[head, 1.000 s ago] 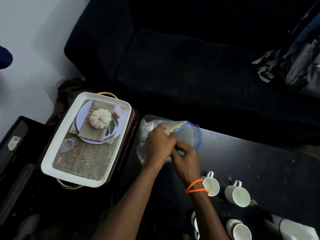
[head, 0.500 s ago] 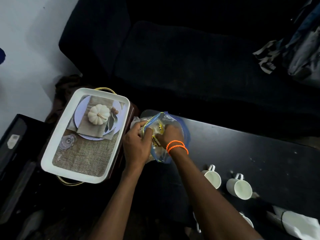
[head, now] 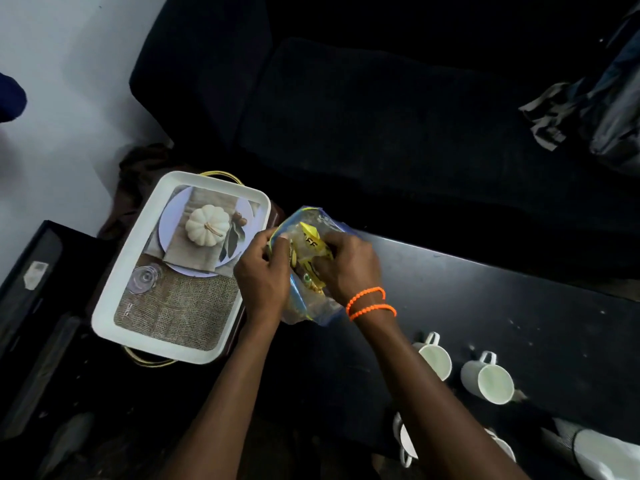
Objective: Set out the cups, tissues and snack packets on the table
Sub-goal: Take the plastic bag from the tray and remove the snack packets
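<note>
We see the left hand (head: 264, 271) gripping the left edge of a clear zip bag (head: 313, 299) at the far left end of the dark tabletop (head: 485, 306), while the right hand (head: 349, 268) reaches into the bag's mouth, fingers closed on a yellow snack packet (head: 311, 247). White cups (head: 488, 379) stand near the tabletop's near edge to the right, and a white tray (head: 138, 271) sits just left of the bag.

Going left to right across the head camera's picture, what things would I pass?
White tray → left hand → plastic bag of snack packets → right hand → first white cup → second white cup.
</note>
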The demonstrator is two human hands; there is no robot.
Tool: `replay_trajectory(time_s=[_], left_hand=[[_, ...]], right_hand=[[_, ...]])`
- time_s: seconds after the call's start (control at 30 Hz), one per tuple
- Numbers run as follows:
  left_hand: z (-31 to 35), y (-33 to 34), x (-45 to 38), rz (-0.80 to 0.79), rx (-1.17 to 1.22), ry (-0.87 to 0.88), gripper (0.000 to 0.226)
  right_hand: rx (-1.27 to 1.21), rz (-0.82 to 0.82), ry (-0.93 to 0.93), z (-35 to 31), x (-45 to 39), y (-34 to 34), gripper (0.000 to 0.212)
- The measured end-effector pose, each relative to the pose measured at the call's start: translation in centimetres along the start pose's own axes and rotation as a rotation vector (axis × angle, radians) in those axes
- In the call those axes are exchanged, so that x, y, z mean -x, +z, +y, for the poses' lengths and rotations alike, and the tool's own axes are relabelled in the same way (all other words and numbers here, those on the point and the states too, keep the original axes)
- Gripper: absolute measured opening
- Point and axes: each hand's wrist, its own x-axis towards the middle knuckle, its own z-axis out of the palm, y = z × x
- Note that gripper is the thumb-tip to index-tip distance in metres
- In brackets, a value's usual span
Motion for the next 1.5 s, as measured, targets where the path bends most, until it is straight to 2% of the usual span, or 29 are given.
replay_trajectory(time_s=[0.07,0.13,0.2,0.27,0.37,0.43,0.5,0.57,0.6,0.7,0.77,0.83,0.87,0.9,0.93,0.97,1.03,1.1,1.17,1.23,1.33,1.43,1.5], left_hand=[[0.0,-0.1,-0.5,0.007,-0.008,0.011,0.012],[-0.1,-0.3,-0.8,0.014,-0.004,0.012,0.017],[-0.2,-0.4,-1.0,0.024,0.006,-0.002,0.023],[-0.3,-0.5,-1.0,0.037,0.023,-0.018,0.017],[-0.2,-0.4,-0.7,0.065,0.049,-0.025,0.016],[-0.2,-0.2,-0.5,0.067,0.054,-0.023,0.020],[-0.3,-0.1,-0.1,0.059,0.056,-0.018,0.020],[-0.4,0.0,0.3,0.056,0.071,0.000,0.021],[-0.5,-0.1,0.5,0.056,0.081,0.011,0.022],[-0.8,-0.1,0.7,0.038,0.098,0.018,0.023],[-1.1,-0.1,0.8,0.009,0.102,0.014,0.021],[-1.1,0.1,0.9,-0.046,0.124,0.014,0.015],[-1.0,0.3,1.0,-0.073,0.131,0.021,0.013],[-0.8,0.4,1.1,-0.092,0.132,0.029,0.014],[-0.7,0.5,1.2,-0.102,0.133,0.034,0.015],[-0.5,0.6,1.2,-0.107,0.132,0.040,0.016],[-0.1,0.6,1.5,-0.110,0.133,0.062,0.017],[0.0,0.6,1.7,-0.106,0.149,0.074,0.017],[-0.2,0.5,1.9,-0.118,0.158,0.063,0.016],[-0.5,0.2,1.7,-0.127,0.144,0.053,0.016],[-1.1,-0.3,1.2,-0.109,0.118,0.063,0.019],[-1.4,-0.5,0.8,-0.083,0.134,0.060,0.016],[-1.5,-0.6,0.4,-0.031,0.136,0.021,0.024]], right_hand=[[-0.161,0.134,-0.060,-0.7,1.5,-2.9,0.011],[-0.344,0.309,-0.063,-0.2,3.0,-5.8,0.017],[-0.495,0.461,0.028,1.5,4.0,-7.7,0.018],[-0.717,0.563,0.166,3.9,4.3,-7.9,0.016],[-1.138,0.588,0.480,7.7,4.1,-5.7,0.031],[-1.293,0.530,0.710,9.4,3.9,-3.0,0.037],[-1.396,0.430,0.843,10.3,4.2,-0.1,0.036],[-1.375,0.324,0.949,11.1,4.6,2.2,0.037],[-1.283,0.298,1.022,11.4,4.9,2.8,0.036],[-0.740,0.317,1.128,11.2,5.6,2.3,0.033],[-0.463,0.533,0.967,9.6,6.2,1.2,0.039],[-0.458,0.801,0.560,6.6,6.5,-0.2,0.031],[-0.461,0.825,0.332,5.0,6.2,-0.5,0.023],[-0.465,0.763,0.142,3.5,5.7,-0.5,0.016],[-0.454,0.633,0.018,2.2,4.7,-0.1,0.011],[-0.421,0.456,-0.033,1.1,3.5,0.7,0.010],[-0.268,0.062,0.040,0.1,0.7,3.2,0.015],[-0.044,-0.264,0.227,0.4,-1.4,6.1,0.030],[0.007,-0.438,0.360,1.2,-1.9,8.2,0.045],[-0.059,-0.469,0.416,1.9,-1.6,9.4,0.050],[-0.055,-0.416,0.378,1.8,-0.7,10.1,0.039],[-0.028,-0.209,0.228,0.2,0.4,8.3,0.027],[-0.036,-0.075,0.086,-1.6,1.5,5.7,0.019]])
